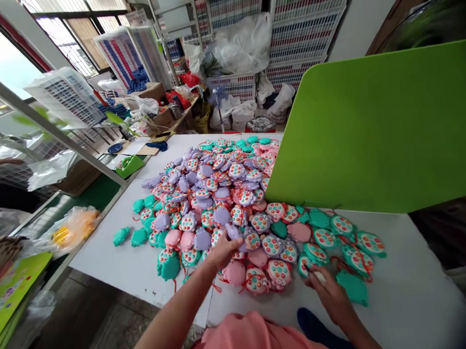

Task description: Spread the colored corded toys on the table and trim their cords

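A large heap of turtle-shaped plastic toys (206, 200) in purple, pink and green covers the middle of the white table. Many show a white face with coloured round buttons and an orange cord. My left hand (222, 252) reaches into the heap's near side, thumb and fingers closed on a purple toy (235, 233). Lower right, my right hand (329, 289) has its fingers closed round a small, pale-handled tool (319, 277) with a dark tip; its exact kind is unclear. That tip is close to a green-edged toy (304, 265). A plain green toy back (352, 287) lies right of this hand.
A big green panel (380, 128) stands along the right rear of the table (107, 258). At left are a metal frame post (59, 119), a green holder (130, 165) and a bag of yellow pieces (76, 226). Stacked crates (303, 28) and plastic bags (244, 42) fill the back.
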{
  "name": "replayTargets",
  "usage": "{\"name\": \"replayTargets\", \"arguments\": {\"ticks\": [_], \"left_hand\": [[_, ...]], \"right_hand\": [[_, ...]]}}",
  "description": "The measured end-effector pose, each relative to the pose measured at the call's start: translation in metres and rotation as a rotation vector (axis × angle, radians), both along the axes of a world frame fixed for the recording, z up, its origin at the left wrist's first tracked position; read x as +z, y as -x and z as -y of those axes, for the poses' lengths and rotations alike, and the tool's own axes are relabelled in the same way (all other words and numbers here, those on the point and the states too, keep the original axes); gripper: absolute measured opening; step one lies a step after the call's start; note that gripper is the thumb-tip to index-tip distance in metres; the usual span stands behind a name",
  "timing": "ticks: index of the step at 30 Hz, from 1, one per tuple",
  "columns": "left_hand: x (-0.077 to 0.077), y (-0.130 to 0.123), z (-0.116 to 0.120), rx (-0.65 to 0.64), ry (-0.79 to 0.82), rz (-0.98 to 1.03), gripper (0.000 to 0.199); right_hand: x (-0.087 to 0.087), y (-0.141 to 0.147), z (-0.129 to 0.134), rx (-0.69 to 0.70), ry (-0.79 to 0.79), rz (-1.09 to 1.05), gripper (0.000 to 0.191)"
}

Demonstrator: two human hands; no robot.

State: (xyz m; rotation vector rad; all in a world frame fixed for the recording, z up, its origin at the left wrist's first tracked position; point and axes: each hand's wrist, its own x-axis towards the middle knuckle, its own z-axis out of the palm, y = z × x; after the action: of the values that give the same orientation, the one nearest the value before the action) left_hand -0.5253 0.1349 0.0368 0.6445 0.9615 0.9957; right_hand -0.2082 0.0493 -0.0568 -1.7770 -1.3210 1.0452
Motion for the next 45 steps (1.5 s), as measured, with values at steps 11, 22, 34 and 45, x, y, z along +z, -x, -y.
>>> {"name": "replayTargets", "arguments": {"ticks": [11, 22, 34, 45], "left_hand": [[0.031, -0.023, 0.089, 0.334, 0.19, 0.23, 0.062], [0.045, -0.019, 0.116, 0.316, 0.31, 0.28, 0.056], [0.043, -0.028, 0.121, 0.33, 0.285, 0.222, 0.054], [0.039, -0.033, 0.12, 0.363, 0.254, 0.271, 0.06]], "right_hand": [[0.124, 0.097, -0.023, 0.204, -0.016, -0.23, 0.043], [0.15, 0.121, -0.016, 0.496, -0.162, -0.063, 0.028], [0.134, 0.121, -0.006, 0.503, -0.153, 0.038, 0.034], [0.146, 0.126, -0.005, 0.555, -0.337, 0.213, 0.019]]}}
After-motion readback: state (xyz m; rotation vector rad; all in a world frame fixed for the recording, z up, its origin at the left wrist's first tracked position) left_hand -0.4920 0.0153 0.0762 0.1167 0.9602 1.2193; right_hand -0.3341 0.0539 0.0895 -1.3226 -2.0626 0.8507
